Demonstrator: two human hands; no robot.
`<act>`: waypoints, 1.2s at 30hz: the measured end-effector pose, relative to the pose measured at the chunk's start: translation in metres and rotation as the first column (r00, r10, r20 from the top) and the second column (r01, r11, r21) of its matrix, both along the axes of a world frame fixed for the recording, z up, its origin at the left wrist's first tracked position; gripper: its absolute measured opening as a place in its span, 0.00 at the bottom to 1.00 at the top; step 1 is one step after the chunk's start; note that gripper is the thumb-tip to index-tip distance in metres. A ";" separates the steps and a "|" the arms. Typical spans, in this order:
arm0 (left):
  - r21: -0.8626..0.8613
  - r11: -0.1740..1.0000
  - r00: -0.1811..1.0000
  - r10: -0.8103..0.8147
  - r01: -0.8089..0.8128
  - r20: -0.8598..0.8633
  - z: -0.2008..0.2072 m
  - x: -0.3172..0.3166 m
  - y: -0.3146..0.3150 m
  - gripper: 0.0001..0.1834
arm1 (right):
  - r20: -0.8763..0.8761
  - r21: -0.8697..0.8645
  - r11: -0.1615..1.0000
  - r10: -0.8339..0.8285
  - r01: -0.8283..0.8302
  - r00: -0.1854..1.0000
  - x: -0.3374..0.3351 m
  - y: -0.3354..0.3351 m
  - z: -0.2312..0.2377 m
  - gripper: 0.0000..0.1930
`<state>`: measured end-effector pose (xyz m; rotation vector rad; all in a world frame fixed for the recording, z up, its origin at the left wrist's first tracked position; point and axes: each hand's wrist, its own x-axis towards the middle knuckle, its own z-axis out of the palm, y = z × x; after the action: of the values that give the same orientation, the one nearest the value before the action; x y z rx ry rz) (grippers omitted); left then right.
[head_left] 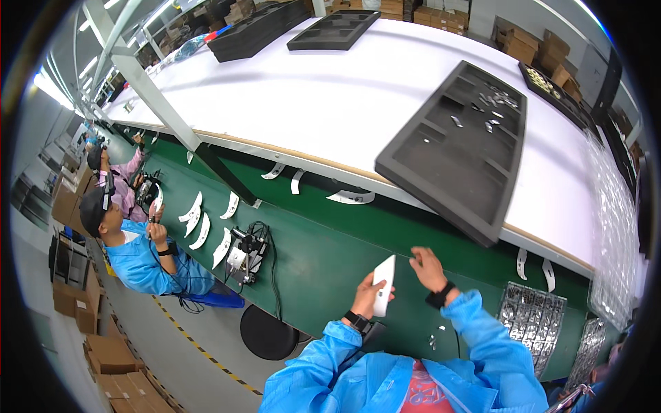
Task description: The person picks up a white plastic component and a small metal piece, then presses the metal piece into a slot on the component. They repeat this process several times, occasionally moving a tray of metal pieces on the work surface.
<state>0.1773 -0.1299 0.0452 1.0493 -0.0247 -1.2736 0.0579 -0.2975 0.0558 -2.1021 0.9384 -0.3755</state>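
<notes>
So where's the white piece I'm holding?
In the head view, the white piece is in your left hand, right of centre over the green table, left of your right hand.

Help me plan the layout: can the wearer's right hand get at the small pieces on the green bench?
Probably yes: the right hand looks empty, and nothing visible blocks its way to the small pieces; the left hand holds the white part away from them.

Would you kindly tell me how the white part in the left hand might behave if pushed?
The white part is probably stiff, as its free end juts from the left hand without bending. It seems light, being slim and held one-handed. Its smooth-looking face may be slippery.
</notes>
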 end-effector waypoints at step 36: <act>0.561 0.823 -0.502 -0.522 -0.085 0.690 -0.172 0.241 -0.207 0.19 | 0.043 0.597 0.738 -0.422 0.315 0.906 -0.187 0.017 0.032 0.13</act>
<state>0.4178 -0.3373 -0.1267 2.4134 -1.7197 -0.1057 -0.1291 -0.2807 0.0879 -1.2949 1.1911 -0.4054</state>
